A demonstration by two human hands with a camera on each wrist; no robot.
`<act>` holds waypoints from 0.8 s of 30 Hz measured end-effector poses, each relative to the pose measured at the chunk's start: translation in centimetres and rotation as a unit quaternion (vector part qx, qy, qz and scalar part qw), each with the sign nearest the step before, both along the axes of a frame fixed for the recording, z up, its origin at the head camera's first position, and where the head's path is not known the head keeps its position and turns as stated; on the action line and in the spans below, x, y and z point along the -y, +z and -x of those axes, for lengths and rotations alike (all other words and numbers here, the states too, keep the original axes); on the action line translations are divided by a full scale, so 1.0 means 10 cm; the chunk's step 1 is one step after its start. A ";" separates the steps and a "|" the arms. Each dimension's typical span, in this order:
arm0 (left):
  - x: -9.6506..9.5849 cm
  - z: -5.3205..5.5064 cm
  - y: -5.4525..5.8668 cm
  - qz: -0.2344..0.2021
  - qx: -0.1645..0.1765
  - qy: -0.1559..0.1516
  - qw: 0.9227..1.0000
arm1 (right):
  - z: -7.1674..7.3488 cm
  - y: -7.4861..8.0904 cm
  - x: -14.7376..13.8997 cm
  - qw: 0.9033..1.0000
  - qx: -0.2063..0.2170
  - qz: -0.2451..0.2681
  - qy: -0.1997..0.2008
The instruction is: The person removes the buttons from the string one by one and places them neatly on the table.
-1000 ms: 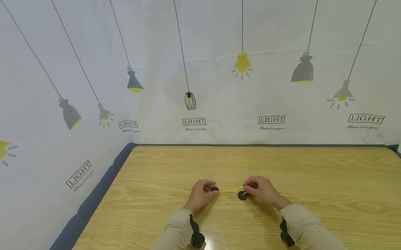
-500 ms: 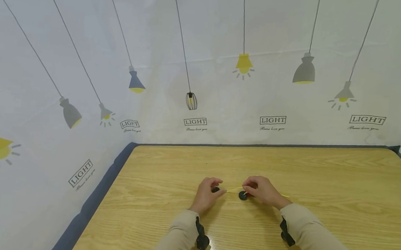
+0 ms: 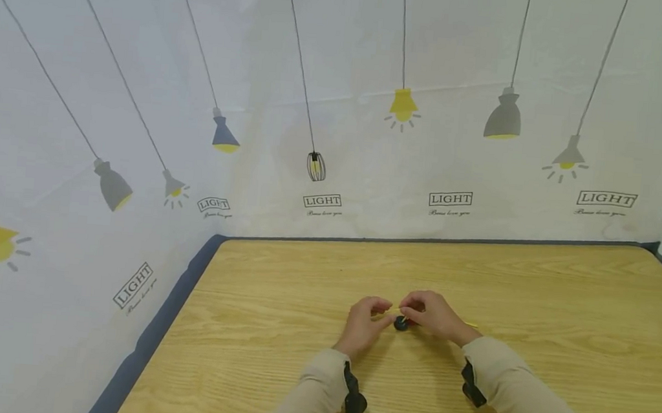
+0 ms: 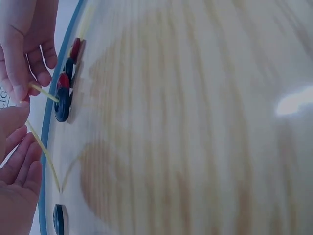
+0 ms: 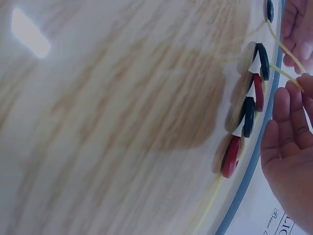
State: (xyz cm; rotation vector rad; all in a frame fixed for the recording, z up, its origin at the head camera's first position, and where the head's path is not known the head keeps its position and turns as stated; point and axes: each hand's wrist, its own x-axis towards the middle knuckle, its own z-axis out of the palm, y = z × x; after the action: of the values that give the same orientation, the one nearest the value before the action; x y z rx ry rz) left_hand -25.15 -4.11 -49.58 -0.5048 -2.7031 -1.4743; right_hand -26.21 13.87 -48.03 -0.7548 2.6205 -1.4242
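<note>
Thumb and fingertips of my right hand [image 3: 432, 313] pinch a yellow string [image 5: 285, 75] just above a dark button [image 3: 401, 323]. The string comes up out of this button, which leads a row of dark and red buttons [image 5: 259, 93] on it. My left hand [image 3: 364, 322] reaches in from the left, its thumb and forefinger parted right at the right fingertips and the string. Another stretch of string [image 4: 45, 152] slopes from the fingers down to the table. A separate dark button [image 4: 58, 219] lies below the left hand, which hides it in the head view.
The wood-grain table [image 3: 278, 280] has a blue edge along the wall. Behind it hangs a pale wall covering [image 3: 360, 137] printed with lamps. Past the right wrist, the yellow string's tail [image 3: 471, 324] lies on the table.
My left hand has left the separate button and moved right, up to the right fingertips and the string. My right hand has stayed almost still, pinching the string.
</note>
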 end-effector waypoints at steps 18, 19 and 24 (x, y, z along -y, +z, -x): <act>-0.06 -0.03 0.03 -0.049 -0.001 0.033 0.998 | 0.00 0.01 0.03 1.000 -0.006 -0.009 -0.008; -0.06 -0.03 0.03 -0.053 -0.008 0.034 0.998 | 0.00 0.01 0.04 1.000 -0.010 -0.011 -0.006; -0.08 -0.03 0.06 -0.065 -0.021 0.032 0.997 | 0.00 0.01 0.07 0.999 -0.028 -0.024 0.008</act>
State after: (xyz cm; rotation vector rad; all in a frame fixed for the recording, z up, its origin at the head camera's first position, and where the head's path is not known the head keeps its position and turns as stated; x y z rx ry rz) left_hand -24.83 -3.34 -48.94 -0.4337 -2.5452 -1.5895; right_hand -26.18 13.16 -47.94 -0.8193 2.6722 -1.3514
